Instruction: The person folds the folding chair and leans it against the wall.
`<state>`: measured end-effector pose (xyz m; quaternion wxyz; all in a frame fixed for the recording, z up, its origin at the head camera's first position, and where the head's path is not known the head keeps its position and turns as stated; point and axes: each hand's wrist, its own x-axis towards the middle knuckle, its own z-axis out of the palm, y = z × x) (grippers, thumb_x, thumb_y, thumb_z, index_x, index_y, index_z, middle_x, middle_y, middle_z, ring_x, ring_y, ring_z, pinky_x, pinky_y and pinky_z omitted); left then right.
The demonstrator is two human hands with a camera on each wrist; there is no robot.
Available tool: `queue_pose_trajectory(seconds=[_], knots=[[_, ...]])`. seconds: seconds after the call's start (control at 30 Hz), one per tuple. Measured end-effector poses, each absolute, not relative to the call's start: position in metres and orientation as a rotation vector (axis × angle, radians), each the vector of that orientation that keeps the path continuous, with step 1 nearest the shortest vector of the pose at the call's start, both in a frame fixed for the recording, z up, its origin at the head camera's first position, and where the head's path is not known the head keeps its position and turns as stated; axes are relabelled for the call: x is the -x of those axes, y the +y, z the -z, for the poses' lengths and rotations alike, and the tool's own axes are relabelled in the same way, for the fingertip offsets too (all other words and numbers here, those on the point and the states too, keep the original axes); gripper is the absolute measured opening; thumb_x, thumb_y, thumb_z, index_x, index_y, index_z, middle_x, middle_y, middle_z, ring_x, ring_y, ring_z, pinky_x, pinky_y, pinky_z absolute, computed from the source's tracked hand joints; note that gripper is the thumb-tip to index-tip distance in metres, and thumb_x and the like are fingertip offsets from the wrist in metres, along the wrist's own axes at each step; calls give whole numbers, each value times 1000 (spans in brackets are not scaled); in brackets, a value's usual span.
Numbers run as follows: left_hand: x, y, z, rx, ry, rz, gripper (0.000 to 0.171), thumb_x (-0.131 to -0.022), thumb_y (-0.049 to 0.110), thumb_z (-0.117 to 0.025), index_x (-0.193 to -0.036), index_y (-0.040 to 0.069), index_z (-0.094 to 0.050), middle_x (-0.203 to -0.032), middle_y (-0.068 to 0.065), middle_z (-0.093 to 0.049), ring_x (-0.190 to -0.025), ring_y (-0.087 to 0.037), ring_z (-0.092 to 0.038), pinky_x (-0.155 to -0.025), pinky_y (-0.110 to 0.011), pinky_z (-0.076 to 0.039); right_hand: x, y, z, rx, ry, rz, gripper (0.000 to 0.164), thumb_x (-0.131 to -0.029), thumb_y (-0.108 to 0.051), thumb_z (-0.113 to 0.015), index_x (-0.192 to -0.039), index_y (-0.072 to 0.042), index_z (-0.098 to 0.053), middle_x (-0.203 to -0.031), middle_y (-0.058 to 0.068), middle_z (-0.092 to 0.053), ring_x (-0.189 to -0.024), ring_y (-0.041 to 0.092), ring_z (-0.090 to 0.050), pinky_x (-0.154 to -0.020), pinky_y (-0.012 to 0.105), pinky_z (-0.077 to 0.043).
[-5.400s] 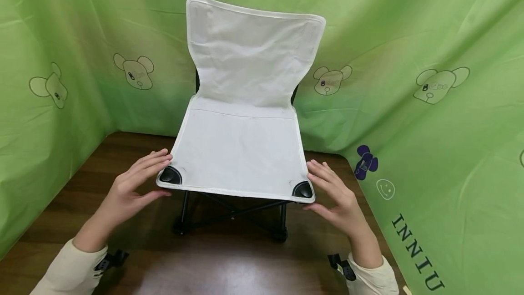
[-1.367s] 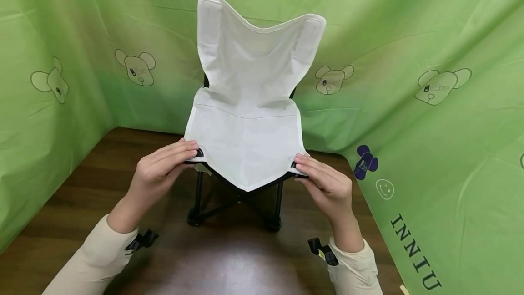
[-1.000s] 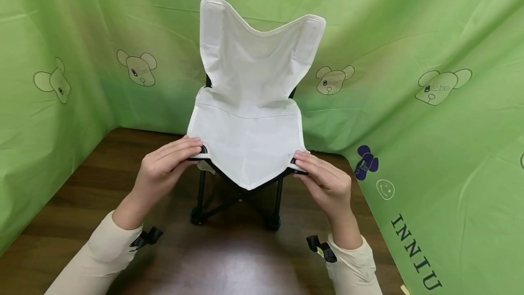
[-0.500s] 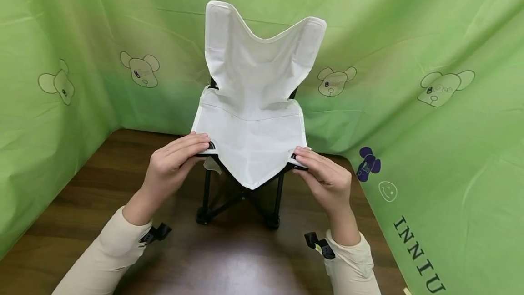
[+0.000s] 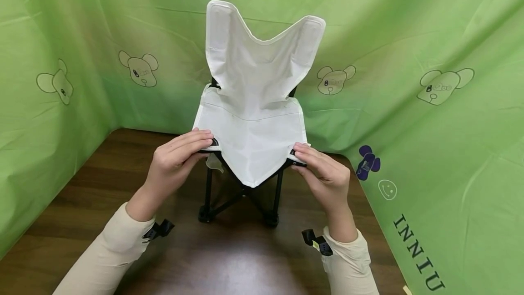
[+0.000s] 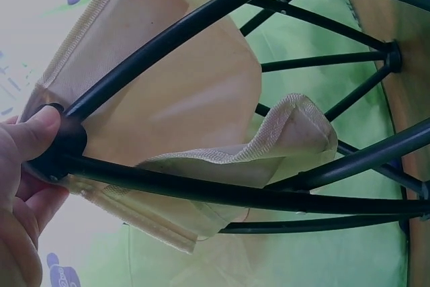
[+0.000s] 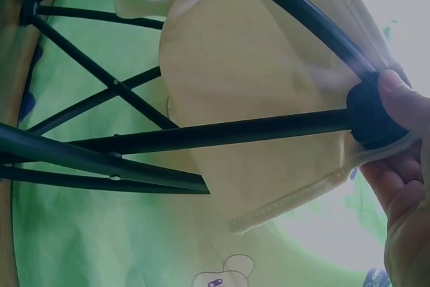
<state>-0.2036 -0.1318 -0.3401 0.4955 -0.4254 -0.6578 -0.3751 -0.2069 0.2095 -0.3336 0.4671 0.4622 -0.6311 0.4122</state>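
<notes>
A folding chair with white cloth (image 5: pixel 251 135) and a black tube frame (image 5: pixel 208 190) stands on the table, its seat sagging into a point at the front and its backrest (image 5: pixel 266 65) dipping in a V. My left hand (image 5: pixel 173 160) pinches the left front seat corner, fingers on top and thumb below. On the other side, my right hand (image 5: pixel 327 179) grips the right front corner the same way. From underneath, the left wrist view has my thumb against a black corner joint (image 6: pixel 67 146); the right wrist view has the matching joint (image 7: pixel 373 119) in my fingers.
The chair's feet rest on a dark wooden tabletop (image 5: pixel 229 258). A green curtain (image 5: pixel 389 31) with printed bear heads encloses the back and both sides. A loose white flap (image 5: pixel 214 163) hangs below the seat's left corner. Black cameras sit at both wrists.
Earlier both hands were open beside a flat seat and wide backrest. They then took hold of the front corners, which have come closer together, so the cloth sags and the chair narrows.
</notes>
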Motion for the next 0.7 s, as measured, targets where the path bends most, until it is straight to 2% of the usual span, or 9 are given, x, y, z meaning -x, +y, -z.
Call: queue_pose_trajectory(seconds=[0.37,0.43,0.6,0.7], knots=[[207,-128,337,1039,-1582,902,22,-97,13,-71,-109,-4,-77,-113,-19,-76,-106,-36,-73,-103,-41,-54,209,207,333,-1122,-1555,-1008,26,-76,4,-85,-98,13,-76,-103,30,-74,-102,36,-74,-94,35,-59],[208,-127,336,1037,-1582,903,22,-96,13,-71,-109,-4,-77,-113,-19,-76,-106,-36,-73,-103,-41,-54,209,207,332,-1117,-1559,-1002,27,-75,5,-85,-99,13,-76,-103,30,-74,-102,36,-74,-94,35,-59],[209,-126,335,1044,-1580,912,21,-96,12,-71,-109,-4,-77,-113,-19,-76,-107,-35,-72,-104,-42,-54,210,207,331,-1116,-1567,-1001,37,-63,17,-84,-99,12,-76,-103,29,-74,-102,36,-74,-94,35,-59],[209,-125,334,1050,-1577,918,20,-95,10,-72,-109,-4,-77,-113,-19,-76,-107,-36,-72,-104,-42,-54,209,207,330,-1123,-1565,-1002,37,-63,18,-84,-99,12,-76,-103,30,-74,-102,36,-74,-94,35,-59]])
